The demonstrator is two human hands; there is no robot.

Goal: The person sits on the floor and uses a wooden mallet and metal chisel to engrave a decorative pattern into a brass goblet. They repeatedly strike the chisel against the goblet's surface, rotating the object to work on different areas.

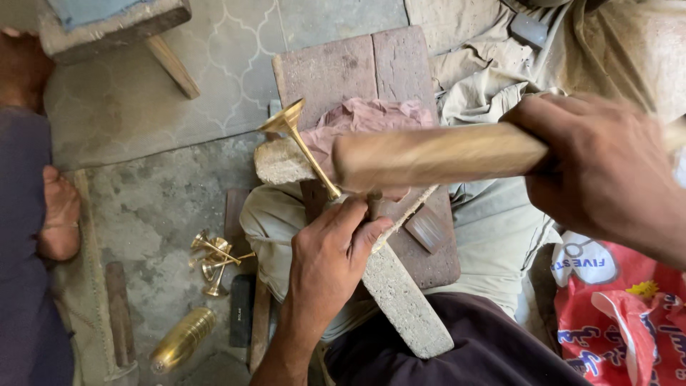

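My left hand (332,250) grips the lower end of a thin brass stem with a flared cup end (294,129), holding it slanted up and to the left over a rough stone block (393,286) that rests on my lap. My right hand (600,164) is closed around the handle of a wooden mallet (436,154), whose blurred head hangs just above the left hand and the stem. A pink cloth (371,118) lies under the mallet on a brick-coloured slab (343,68).
Several small brass flared pieces (214,261) and a brass cylinder (182,339) lie on the concrete floor at lower left. Another person's bare foot (61,214) is at the left edge. A red printed bag (622,314) sits at lower right. A wooden stool leg (171,64) stands top left.
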